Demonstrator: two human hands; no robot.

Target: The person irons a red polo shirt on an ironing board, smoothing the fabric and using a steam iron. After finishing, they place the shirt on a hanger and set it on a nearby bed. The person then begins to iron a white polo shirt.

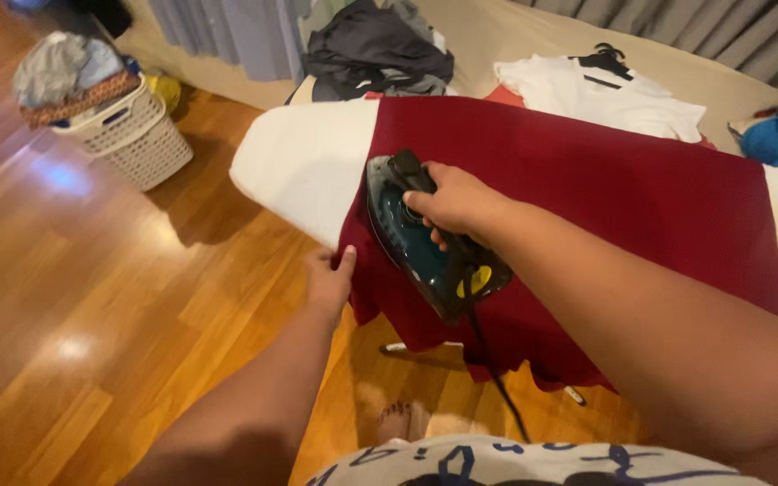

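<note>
Packages: none showed.
Labels: none could be made out.
Signs: none.
Screens: none were in view.

Home bedroom, wooden floor (pixel 92 297), laundry basket (pixel 132 135), bed (pixel 497 36) strewn with clothes (pixel 375 45), ironing board (pixel 303 166)

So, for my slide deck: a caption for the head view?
Right hand presses iron on red cloth; left hand holds its edge.

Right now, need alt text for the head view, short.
A person's right hand grips the handle of a dark teal iron resting on a dark red garment spread over a white ironing board, while the left hand holds the garment's hanging edge. A white laundry basket of clothes stands on the wooden floor; a white shirt lies behind.
</note>
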